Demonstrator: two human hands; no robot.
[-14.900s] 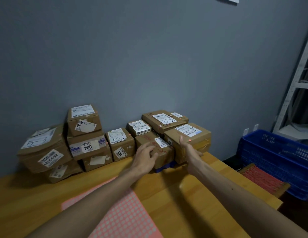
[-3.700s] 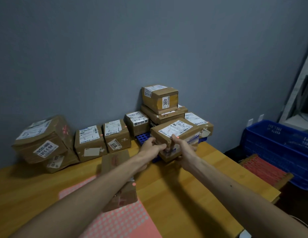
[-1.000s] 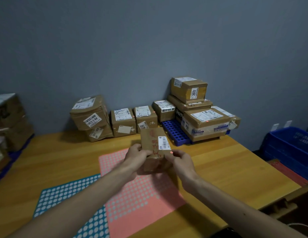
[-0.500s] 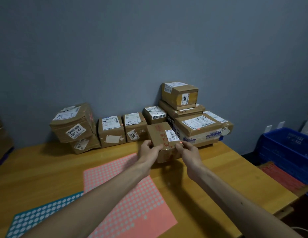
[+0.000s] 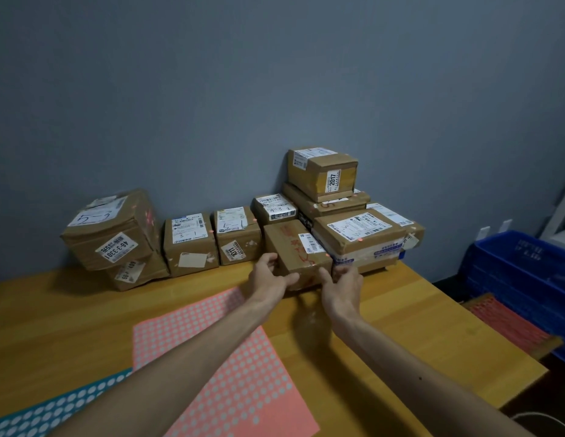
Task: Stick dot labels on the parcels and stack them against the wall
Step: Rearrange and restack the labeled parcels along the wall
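Parcel [image 5: 295, 250] at surface [image 5: 416, 326] far edge, between 1011 box [image 5: 238, 236] and big box [image 5: 358, 239]. Left hand [image 5: 270, 277] and right hand [image 5: 341, 283] fingers grip its near corners, probably to square it toward wall [image 5: 274, 89].

Left hand [image 5: 270, 277] and right hand [image 5: 342, 287] grip 1 brown parcel [image 5: 290, 244] near the table [image 5: 401, 310] back edge, beside the stacked parcels [image 5: 356, 234].

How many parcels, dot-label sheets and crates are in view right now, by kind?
Cardboard parcels: 10, one of them held between the left hand and right hand
Dot-label sheets (pink, teal, red): 3
Blue crates: 1
Total: 14
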